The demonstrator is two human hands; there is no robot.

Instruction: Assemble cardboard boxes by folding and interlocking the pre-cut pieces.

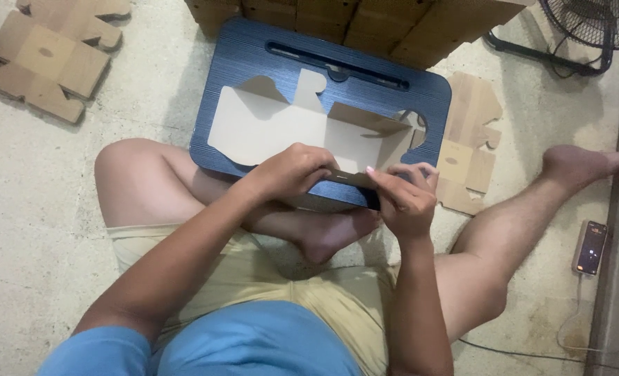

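A flat die-cut cardboard box blank (281, 129), pale on its inner face, lies on a dark blue lap tray (254, 63) in front of me. Its right end is partly folded up into a wall. My left hand (292, 170) presses down on the blank's near flap, fingers curled over its edge. My right hand (407, 193) pinches the same near flap at its right end, thumb and fingers closed on the cardboard. I sit on the floor with my legs spread around the tray.
Another flat cardboard blank (469, 146) lies on the floor right of the tray, and one more (45, 59) at the far left. Stacked cardboard (351, 21) stands behind the tray. A fan base (588, 31) is at top right. A phone (591, 247) on a cable lies by my right leg.
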